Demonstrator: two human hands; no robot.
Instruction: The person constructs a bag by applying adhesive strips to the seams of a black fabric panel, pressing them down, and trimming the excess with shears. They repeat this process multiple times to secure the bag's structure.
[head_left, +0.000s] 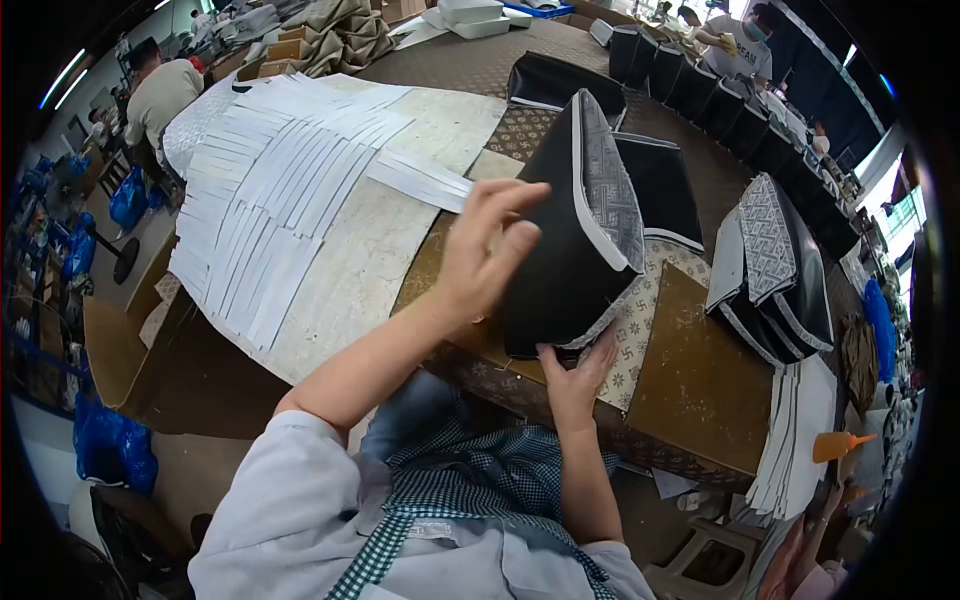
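A black bag-like piece [545, 235] with a grey patterned lining and a white edge stands tilted at the table's front edge. My left hand [485, 245] is raised beside its left face, fingers apart and slightly curled, holding nothing. Low at the piece's bottom edge is my right hand [582, 378], thumb and fingers spread against it, some fingertips hidden behind the piece. Just behind lie further black pieces [655, 185]. Left of my left hand, a few white strips [420, 178] lie on the pale board [345, 290].
Rows of white strips [280, 170] cover the board's left part. Folded black pieces with patterned lining [770, 250] stand at right, near stacked white sheets [797, 435] and an orange bottle [835, 446]. A cardboard box [130, 350] is at left. Other people work farther back.
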